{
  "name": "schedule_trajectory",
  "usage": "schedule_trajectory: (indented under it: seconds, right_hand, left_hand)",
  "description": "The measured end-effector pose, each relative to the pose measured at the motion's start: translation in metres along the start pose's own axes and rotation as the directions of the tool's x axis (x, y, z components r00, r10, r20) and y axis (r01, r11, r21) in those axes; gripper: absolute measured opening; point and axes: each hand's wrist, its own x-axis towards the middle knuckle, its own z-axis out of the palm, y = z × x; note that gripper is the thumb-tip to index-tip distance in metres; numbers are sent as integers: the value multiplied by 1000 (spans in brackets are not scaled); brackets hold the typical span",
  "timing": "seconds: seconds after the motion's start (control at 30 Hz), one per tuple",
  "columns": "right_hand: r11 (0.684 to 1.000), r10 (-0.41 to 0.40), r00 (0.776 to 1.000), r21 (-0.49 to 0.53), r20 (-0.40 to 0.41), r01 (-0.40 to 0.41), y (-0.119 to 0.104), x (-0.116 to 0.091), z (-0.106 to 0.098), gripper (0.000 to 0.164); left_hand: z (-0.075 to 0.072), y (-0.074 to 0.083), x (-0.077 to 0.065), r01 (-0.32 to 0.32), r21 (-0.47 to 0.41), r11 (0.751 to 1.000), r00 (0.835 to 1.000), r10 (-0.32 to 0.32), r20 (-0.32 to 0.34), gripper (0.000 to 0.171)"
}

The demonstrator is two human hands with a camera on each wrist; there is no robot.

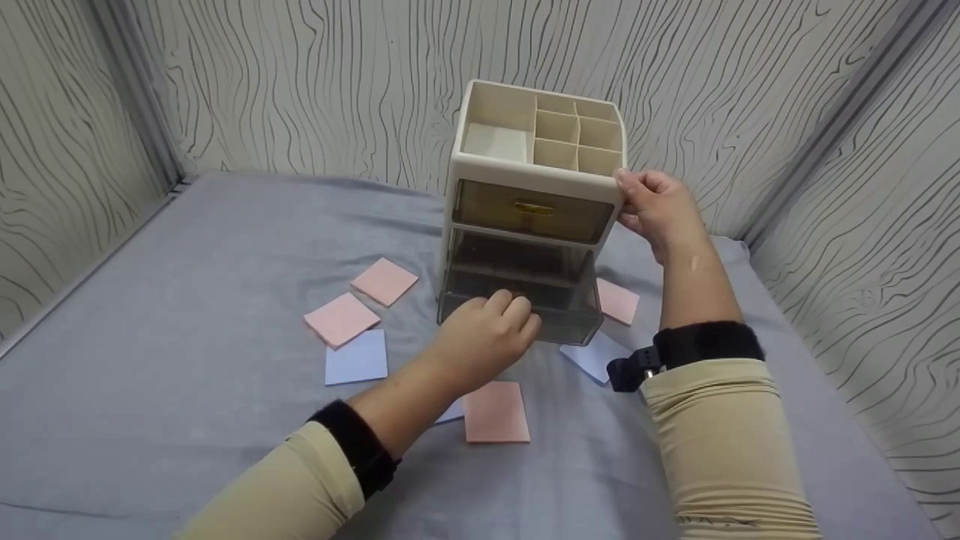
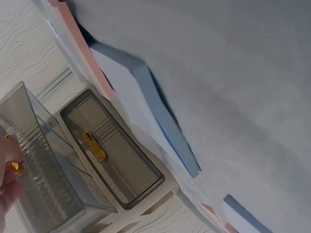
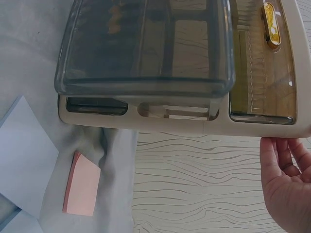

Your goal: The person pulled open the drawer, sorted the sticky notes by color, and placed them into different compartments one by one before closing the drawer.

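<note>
A cream desktop drawer organizer stands on the grey cloth. Its smoky see-through middle drawer is pulled well out toward me, and no contents show in it. My left hand is at the drawer's front, its fingers pinching the gold handle. With my right hand I hold the organizer at its upper right side, fingertips against the cream frame. The top drawer, also gold-handled, is closed.
Pink note pads and blue note pads lie around the organizer on the cloth. One pink pad lies below my left hand. A blue pad sits near the drawer's right front corner. Wood-grain-patterned panels stand behind.
</note>
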Motion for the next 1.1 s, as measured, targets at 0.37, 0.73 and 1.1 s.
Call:
schedule_trajectory:
  seconds: [0.37,0.73,1.1]
  right_hand:
    - [1000,1,1000,8,-10,-1,1,2,1,39]
    - [1000,11,1000,4,-9,-11,-2,2,2,40]
    - [1000,11,1000,-5,-16,-11,1,2,1,41]
  left_hand:
    - [-5,-1,-7,-26,-45,999,1000,26,2,12]
    - [-5,-2,-31,141,-265,954,923,-30,383,15]
    - [4,-13,-42,421,-325,847,685,-62,726,27]
